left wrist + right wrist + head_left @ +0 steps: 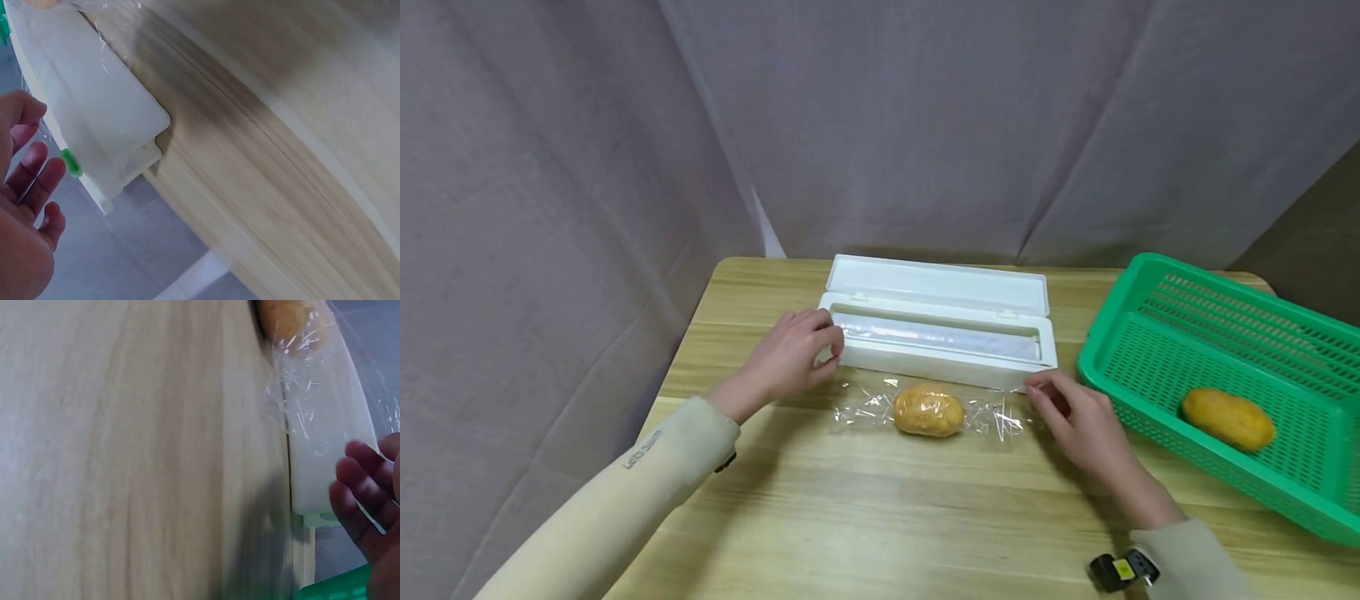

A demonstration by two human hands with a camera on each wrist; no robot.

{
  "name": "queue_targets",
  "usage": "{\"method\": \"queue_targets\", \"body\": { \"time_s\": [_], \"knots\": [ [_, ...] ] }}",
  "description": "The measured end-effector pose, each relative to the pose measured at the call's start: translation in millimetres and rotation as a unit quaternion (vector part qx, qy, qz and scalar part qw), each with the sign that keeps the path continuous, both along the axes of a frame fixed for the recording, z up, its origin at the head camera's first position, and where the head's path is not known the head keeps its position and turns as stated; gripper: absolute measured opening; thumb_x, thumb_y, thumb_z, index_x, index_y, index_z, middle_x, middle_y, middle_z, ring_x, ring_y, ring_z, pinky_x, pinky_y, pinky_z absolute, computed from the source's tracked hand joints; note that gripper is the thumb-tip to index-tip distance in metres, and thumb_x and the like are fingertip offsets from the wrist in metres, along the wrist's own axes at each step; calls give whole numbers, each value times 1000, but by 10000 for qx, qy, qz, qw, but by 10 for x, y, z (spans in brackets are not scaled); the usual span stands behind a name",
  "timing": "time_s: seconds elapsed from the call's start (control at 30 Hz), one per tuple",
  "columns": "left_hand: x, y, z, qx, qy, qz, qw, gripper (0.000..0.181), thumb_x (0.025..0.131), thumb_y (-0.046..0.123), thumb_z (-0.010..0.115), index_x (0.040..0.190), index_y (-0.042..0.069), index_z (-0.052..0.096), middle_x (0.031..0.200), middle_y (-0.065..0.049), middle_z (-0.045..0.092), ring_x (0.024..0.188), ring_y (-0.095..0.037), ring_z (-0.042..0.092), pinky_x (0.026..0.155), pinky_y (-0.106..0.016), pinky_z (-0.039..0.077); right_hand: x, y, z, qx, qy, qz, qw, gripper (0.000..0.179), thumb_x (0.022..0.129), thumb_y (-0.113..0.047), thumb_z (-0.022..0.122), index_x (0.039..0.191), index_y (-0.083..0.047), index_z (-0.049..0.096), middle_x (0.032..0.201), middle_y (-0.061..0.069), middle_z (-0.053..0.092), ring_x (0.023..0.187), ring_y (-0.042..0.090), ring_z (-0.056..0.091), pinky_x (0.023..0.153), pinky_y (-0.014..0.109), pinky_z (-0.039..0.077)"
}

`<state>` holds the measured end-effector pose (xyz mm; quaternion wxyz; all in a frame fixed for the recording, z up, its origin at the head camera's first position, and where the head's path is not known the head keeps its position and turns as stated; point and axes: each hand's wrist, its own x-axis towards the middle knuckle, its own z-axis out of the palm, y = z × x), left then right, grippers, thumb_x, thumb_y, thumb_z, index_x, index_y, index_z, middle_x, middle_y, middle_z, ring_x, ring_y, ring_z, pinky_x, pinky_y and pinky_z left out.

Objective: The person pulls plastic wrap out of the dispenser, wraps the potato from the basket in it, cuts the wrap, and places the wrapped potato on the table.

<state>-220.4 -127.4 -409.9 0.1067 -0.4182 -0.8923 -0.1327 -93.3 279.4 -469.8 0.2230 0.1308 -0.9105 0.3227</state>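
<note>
Transparent film (868,407) covers the visible top of one potato (928,410), which lies on the bench (880,517) directly in front of the person; 12 o'clock is taken as the side away from the person.

Wrap status: part complete, in my judgement. Film is over the potato and flares loosely past it at 9 and 3 o'clock. Both ends are unsecured; gathering or tucking them appears to remain. The underside is hidden, so closure there cannot be confirmed.

Left hand (796,354): at 10 o'clock from the potato. Thumb and forefinger are drawn narrow and appear to pinch the film's far edge; the other fingers are loosely bent.

Right hand (1084,427): at 3 o'clock. Thumb and forefinger are likewise narrow at the film's far corner, apparently pinching it; the remaining fingers are slack.

Supply: the white box (917,365) stands at 12 o'clock, just beyond the film. Its lid (936,282) is hinged back, with the roll (936,337) seated inside.

Outstanding item: at 3 o'clock, beyond the right hand, the green basket (1097,354) holds a second potato (1228,419), bare of any visible film. Judged on that, one unit is in process and one is unstarted.
</note>
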Motion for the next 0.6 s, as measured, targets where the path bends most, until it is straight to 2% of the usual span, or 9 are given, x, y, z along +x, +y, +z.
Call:
{"method": "queue_targets", "body": {
  "time_s": [0.13,0.27,0.4,0.6],
  "knots": [
    [56,-45,2,165,-245,-29,9996,12,87,11,78,88,17,67,92,0,61,85,-20,55,77,-41,47,49,7,45,-565,-523,281,9966,17,99,5,70,111,-7,72,85,3,74,64,6,63,57,15,50],
    [114,-94,-4,337,-338,-167,9987,14,86,10,80,88,16,68,90,-1,62,80,-19,55,76,-43,52,68,34,60,-794,-715,535,9928,18,98,9,69,111,-5,71,92,9,78,69,7,71,62,16,57],
    [169,-135,-25,405,-406,-290,9979,15,85,8,81,90,15,69,90,-4,65,80,-18,55,77,-44,54,69,63,67,-776,-757,721,9915,18,98,9,70,108,-6,72,94,8,79,74,9,75,65,17,60],
    [273,-168,-65,356,-405,-354,9979,16,86,8,82,90,16,69,90,0,63,83,-18,57,85,-45,54,105,129,62,-366,-720,630,9947,20,97,6,72,104,-12,73,95,0,80,77,7,72,69,12,55]
  ]
}}
